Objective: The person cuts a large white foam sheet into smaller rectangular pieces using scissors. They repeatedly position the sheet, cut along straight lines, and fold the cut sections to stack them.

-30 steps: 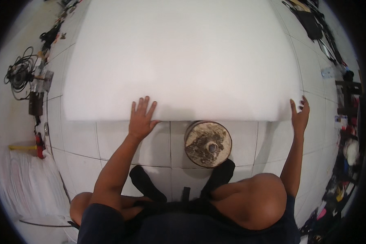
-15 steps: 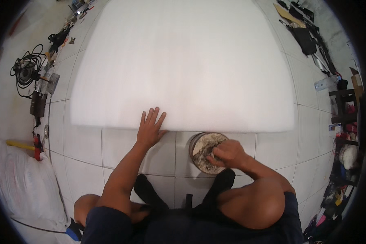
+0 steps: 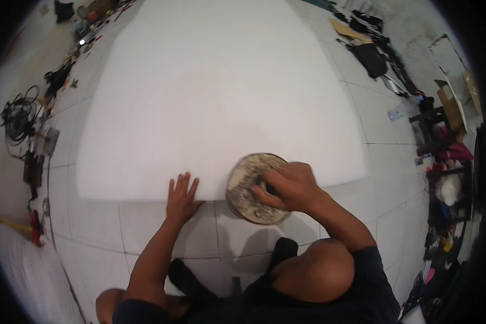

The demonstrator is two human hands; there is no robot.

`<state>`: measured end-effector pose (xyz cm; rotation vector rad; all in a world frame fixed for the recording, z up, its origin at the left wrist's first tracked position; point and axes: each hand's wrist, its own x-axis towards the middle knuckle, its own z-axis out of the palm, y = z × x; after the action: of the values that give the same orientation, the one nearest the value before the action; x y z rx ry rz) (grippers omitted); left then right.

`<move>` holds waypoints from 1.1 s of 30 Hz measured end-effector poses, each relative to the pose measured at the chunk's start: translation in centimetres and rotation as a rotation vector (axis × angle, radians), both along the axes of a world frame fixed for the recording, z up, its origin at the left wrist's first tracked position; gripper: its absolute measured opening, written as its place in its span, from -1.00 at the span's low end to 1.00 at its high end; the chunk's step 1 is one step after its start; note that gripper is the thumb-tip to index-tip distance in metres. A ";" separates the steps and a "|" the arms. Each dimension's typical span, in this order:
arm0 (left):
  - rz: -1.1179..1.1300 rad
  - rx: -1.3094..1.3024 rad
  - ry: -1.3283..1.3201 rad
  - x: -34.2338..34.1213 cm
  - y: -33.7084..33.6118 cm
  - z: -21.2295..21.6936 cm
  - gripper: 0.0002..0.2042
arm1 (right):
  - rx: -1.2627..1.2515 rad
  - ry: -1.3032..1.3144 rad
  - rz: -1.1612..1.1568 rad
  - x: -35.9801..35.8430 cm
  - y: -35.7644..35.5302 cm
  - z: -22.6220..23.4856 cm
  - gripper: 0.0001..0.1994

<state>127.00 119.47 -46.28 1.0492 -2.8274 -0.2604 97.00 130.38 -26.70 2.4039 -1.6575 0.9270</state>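
A thick white foam sheet (image 3: 221,97) lies flat in front of me, its near edge close to my feet. Flat on that edge, toward the left, rests my left hand (image 3: 183,201), fingers spread and holding nothing. My right hand (image 3: 289,186) is closed round a dark grip in the middle of a round, crusted tin (image 3: 247,208), beige and grey on top. The tin overlaps the sheet's near edge and seems raised off the floor. My fingers cover most of the grip, and I cannot tell whether the tin touches the foam.
My feet in dark socks (image 3: 189,281) stand on the white tiled floor (image 3: 97,229). A coiled black cable (image 3: 20,121) and tools line the left side, with a white sack (image 3: 24,270) nearer me. Along the right are a dark rack (image 3: 434,129) and a black bag (image 3: 370,58).
My right hand has brought the tin up from the floor and forward, over the sheet's near edge. My left hand stays on the foam. The whole view has shifted and tilted.
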 end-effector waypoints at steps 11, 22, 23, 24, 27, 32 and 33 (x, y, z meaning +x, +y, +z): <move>0.019 0.148 -0.145 0.8 -0.4 2.6 -0.17 | 0.218 -0.013 -0.163 -1.0 -9.1 -2.7 -0.71; 0.267 0.831 0.059 1.1 4.8 31.5 -0.47 | 1.042 -0.387 -0.687 -1.4 9.3 14.1 -0.39; 0.235 0.856 0.088 1.7 6.4 35.3 -0.49 | 1.099 -0.379 -0.794 -1.8 15.8 15.6 -0.36; 0.282 0.905 0.038 2.3 7.0 39.4 -0.50 | 1.225 -0.406 -0.874 -1.7 21.3 18.5 -0.31; 0.304 0.923 -0.067 8.4 9.8 43.3 -0.55 | 1.356 -0.470 -1.088 -0.7 39.7 21.9 -0.33; 0.083 0.607 -0.452 21.1 7.8 47.1 -0.54 | 1.451 -0.681 -1.325 -0.2 52.5 28.5 -0.42; 0.228 0.519 -0.380 22.5 7.6 47.4 -0.59 | 1.422 -0.728 -1.330 -0.7 54.4 28.9 -0.45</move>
<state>149.52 127.08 1.13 1.6647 -2.9948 -0.8939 96.25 184.75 2.22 0.1392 -4.0428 0.2238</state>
